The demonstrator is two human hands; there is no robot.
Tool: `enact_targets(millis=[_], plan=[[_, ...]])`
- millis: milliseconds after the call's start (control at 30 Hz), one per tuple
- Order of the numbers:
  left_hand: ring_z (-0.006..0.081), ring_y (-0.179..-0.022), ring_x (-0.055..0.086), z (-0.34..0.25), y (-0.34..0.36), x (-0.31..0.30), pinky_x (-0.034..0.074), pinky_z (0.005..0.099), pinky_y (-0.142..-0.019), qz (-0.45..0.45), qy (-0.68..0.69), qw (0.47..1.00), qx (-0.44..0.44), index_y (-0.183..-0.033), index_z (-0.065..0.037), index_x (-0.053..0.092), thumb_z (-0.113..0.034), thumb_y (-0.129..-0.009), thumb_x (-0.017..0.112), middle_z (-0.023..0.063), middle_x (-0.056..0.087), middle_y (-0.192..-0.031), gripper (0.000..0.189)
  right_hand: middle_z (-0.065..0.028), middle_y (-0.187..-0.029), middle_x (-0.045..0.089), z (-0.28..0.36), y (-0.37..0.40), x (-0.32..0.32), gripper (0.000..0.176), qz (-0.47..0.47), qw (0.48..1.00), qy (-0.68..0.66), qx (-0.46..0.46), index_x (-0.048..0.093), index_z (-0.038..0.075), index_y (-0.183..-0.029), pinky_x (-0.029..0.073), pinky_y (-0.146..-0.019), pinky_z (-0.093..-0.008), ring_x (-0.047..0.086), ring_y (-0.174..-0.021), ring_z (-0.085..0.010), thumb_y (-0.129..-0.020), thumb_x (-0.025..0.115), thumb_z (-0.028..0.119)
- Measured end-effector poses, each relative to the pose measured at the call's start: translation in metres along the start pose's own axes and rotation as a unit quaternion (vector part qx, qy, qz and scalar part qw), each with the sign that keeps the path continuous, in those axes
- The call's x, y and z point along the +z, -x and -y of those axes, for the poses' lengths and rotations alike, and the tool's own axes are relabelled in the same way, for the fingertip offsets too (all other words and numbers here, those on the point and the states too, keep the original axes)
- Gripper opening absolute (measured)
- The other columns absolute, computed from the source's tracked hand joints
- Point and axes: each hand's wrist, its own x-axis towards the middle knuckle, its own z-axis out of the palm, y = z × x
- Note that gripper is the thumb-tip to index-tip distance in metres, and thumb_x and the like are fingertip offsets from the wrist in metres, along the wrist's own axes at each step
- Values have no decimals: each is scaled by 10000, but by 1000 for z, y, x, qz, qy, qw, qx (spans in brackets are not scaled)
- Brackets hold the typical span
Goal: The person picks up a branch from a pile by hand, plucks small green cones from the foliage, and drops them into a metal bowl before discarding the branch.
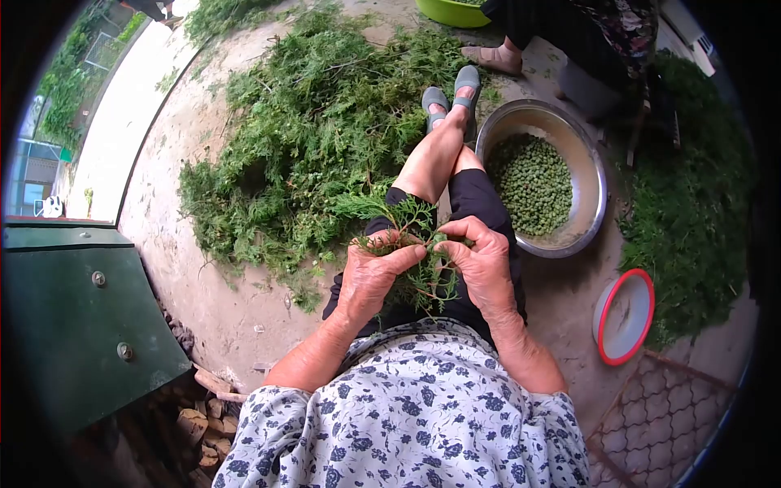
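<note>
Over my lap, my left hand is closed around a leafy evergreen sprig, thumb pressed against its stem. My right hand pinches a small round green cone on the same sprig, its thumb and forefinger close to my left thumb. More of the sprig's foliage hangs below both hands. To the right of my knees stands a wide metal basin, partly filled with many green cones. A large heap of cut evergreen branches lies ahead and to the left of my legs.
A white bowl with a red rim leans at the right, beside another branch pile. A seated person's foot and a lime-green tub are at the top. Firewood and a green panel lie left.
</note>
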Motion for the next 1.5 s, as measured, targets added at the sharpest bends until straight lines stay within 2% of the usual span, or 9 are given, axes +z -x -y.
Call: enact_targets(millis=[67, 200, 667, 833, 933, 1067, 1267, 1400, 1500], plan=[[75, -666, 565, -1, 1, 4, 464, 213, -621, -4, 8, 1000, 0, -824, -5, 653, -19, -727, 680, 28, 638, -769, 102, -6, -756, 590, -9, -2, 0, 163, -63, 951, 221, -207, 620, -16, -887, 424, -593, -178, 526, -633, -64, -750, 688, 37], [83, -657, 569, 3, -2, -1, 468, 220, -624, -26, 17, 999, 9, -815, -3, 644, -10, -727, 676, 28, 635, -769, 93, -1, -674, 530, -4, -6, -14, 123, -101, 980, -172, 1, 587, 0, -870, 392, -534, -193, 489, -605, -67, -807, 649, 85], [95, -679, 582, 2, -3, 3, 484, 235, -621, 10, 71, 997, -5, -856, 5, 636, -22, -758, 662, 46, 636, -780, 105, -16, -895, 581, -3, -3, 4, 165, 61, 991, -103, 54, 612, 8, -940, 449, -640, -164, 555, -787, -62, -781, 653, 18], [53, -660, 533, 9, -2, 7, 445, 204, -608, -9, -2, 999, 43, -841, -5, 653, -39, -758, 665, 5, 629, -745, 91, -8, -777, 579, -8, -2, 5, 137, -62, 943, 235, -227, 612, -10, -912, 426, -582, -171, 537, -670, -70, -778, 638, -8], [65, -663, 543, 6, -1, 5, 456, 210, -618, -28, 16, 999, 34, -844, -5, 651, -52, -763, 672, 10, 629, -754, 96, -13, -741, 564, 1, -9, -19, 144, -163, 981, -91, -55, 609, -12, -919, 389, -537, -169, 489, -614, -60, -779, 637, -2], [105, -720, 578, 6, -3, -4, 494, 256, -680, 2, 117, 993, 28, -927, -5, 628, -63, -783, 661, 34, 630, -826, 159, -22, -799, 574, 6, -22, -75, 182, -260, 957, -26, -123, 604, -4, -965, 365, -517, -162, 438, -573, -44, -784, 619, 2], [113, -788, 583, 4, -6, -9, 488, 263, -727, 27, 143, 989, 3, -951, -3, 619, 17, -773, 611, 40, 633, -871, 179, -152, -1219, 473, 16, -32, -182, 390, -491, 788, 354, -116, 537, -6, -1145, 347, -968, -352, 444, -1136, -283, -762, 603, 29], [115, -787, 583, 6, -9, -8, 481, 258, -729, -5, 113, 993, 19, -951, -1, 619, 27, -766, 609, 40, 635, -875, 186, -149, -1232, 439, 33, -21, -179, 350, -458, 774, 414, -142, 539, 4, -1141, 380, -944, -343, 469, -1110, -265, -797, 578, 61], [151, -770, 612, 8, -12, -6, 518, 301, -713, 2, 111, 993, 28, -957, 0, 594, 7, -764, 625, 74, 638, -866, 196, -129, -986, 584, 29, -25, -141, 244, -369, 863, 248, -239, 565, -27, -1077, 472, -765, -279, 595, -836, -179, -846, 491, -2]])
